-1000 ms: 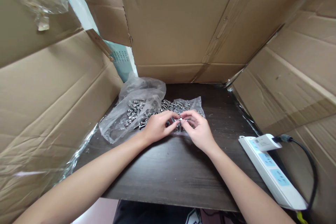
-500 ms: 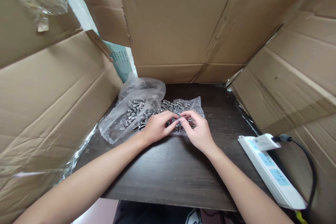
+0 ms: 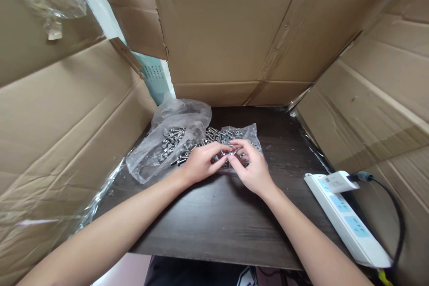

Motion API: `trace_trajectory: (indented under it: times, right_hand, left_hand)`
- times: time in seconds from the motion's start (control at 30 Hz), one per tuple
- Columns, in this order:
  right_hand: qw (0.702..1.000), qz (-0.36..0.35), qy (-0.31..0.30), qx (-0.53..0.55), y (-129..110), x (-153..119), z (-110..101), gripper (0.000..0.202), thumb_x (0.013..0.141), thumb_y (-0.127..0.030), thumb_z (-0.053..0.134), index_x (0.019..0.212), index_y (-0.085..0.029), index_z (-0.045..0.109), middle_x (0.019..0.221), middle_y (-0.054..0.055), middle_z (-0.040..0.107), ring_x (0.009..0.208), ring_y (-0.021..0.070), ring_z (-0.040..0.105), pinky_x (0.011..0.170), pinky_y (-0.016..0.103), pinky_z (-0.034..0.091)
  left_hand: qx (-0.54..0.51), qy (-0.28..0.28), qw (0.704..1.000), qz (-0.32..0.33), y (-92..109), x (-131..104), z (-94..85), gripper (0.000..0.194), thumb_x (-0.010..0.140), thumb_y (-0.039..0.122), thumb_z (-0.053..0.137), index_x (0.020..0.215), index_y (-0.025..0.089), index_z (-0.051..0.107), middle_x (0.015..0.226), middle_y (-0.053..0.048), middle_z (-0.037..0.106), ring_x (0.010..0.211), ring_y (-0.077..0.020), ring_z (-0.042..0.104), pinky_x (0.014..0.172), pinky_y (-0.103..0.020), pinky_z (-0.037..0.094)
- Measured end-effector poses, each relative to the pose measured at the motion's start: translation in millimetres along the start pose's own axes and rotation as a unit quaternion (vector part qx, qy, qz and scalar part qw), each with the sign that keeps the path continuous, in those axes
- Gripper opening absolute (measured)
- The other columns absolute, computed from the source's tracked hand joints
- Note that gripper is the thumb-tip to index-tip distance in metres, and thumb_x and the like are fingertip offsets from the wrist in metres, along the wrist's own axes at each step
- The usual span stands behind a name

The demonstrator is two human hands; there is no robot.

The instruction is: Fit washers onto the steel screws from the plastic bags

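A small silvery bolt (image 3: 229,154) lies between the fingertips of my two hands, above the piles of metal parts. My left hand (image 3: 204,161) is curled, with thumb and index finger at the bolt's left side. From the right, my right hand (image 3: 252,167) meets it with its thumb and fingers bent around the bolt's other end. Fingertips partly cover the bolt, and I cannot make out whether a nut sits on it. Behind my left hand, loose bolts (image 3: 172,140) lie in a clear plastic bag (image 3: 142,165). More bolts and nuts (image 3: 231,134) lie on a second clear bag (image 3: 250,132) behind my fingers.
Everything rests on a dark wooden table (image 3: 201,214). Cardboard walls (image 3: 231,22) enclose its back and both sides. On the right lies a white power strip (image 3: 348,221) with a plugged-in adapter (image 3: 338,182) and a black cable (image 3: 400,214).
My fingertips have parted slightly, and more of the bolt shows between them. My right thumb and fingers have shifted a little. The bags and arms stay in place.
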State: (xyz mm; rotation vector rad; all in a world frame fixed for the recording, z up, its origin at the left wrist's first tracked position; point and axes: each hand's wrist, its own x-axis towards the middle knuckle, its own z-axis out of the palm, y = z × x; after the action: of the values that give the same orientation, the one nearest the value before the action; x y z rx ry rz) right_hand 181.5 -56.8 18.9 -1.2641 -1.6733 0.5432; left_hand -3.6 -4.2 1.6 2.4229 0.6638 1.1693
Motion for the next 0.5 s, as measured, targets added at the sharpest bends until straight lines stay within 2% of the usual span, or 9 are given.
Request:
trace_trajectory:
  times: [0.17, 0.3, 0.37, 0.5]
  right_hand:
    - [1.0, 0.011, -0.018, -0.007, -0.3, 0.0, -1.3, 0.021, 0.097, -0.03, 0.054, 0.114, -0.021, 0.063, 0.078, 0.001, 0.067, 0.064, 0.0153, 0.064, 0.06, 0.027, 0.053]
    - [1.0, -0.005, -0.009, -0.019, -2.6, 0.0, -1.4, 0.031, 0.09, -0.028, 0.063, 0.12, -0.022, 0.061, 0.098, 0.006, 0.07, 0.07, 0.0158, 0.065, 0.057, 0.027, 0.053]
    - [1.0, -0.008, -0.012, -0.019, -2.5, -0.1, -0.9, 0.035, 0.088, -0.026, 0.064, 0.122, -0.022, 0.06, 0.101, 0.006, 0.071, 0.07, 0.0157, 0.065, 0.056, 0.026, 0.053]
    - [1.0, -0.002, -0.016, -0.017, 0.1, -0.1, -0.8, 0.025, 0.095, -0.028, 0.056, 0.119, -0.022, 0.061, 0.079, 0.0, 0.065, 0.062, 0.0143, 0.062, 0.058, 0.027, 0.051]
  left_hand:
    - [-0.012, -0.01, 1.0, -0.01, 0.9, 0.5, 0.0, 0.018, 0.101, 0.023, 0.059, 0.114, 0.017, 0.069, 0.1, -0.006, 0.075, 0.078, -0.0126, 0.07, 0.067, -0.021, 0.055]
    - [-0.006, -0.006, 1.0, -0.002, -0.2, 0.4, 0.0, 0.018, 0.1, 0.022, 0.06, 0.115, 0.017, 0.069, 0.103, -0.006, 0.075, 0.081, -0.0133, 0.071, 0.069, -0.021, 0.056]
    - [-0.007, -0.007, 1.0, -0.001, -0.4, 0.3, 0.1, 0.019, 0.099, 0.021, 0.06, 0.116, 0.017, 0.069, 0.105, -0.006, 0.076, 0.083, -0.0135, 0.071, 0.07, -0.021, 0.056]
    - [-0.02, -0.014, 1.0, -0.009, 0.2, -0.1, 0.7, 0.018, 0.1, 0.022, 0.06, 0.114, 0.016, 0.069, 0.102, -0.006, 0.075, 0.078, -0.0119, 0.07, 0.067, -0.02, 0.055]
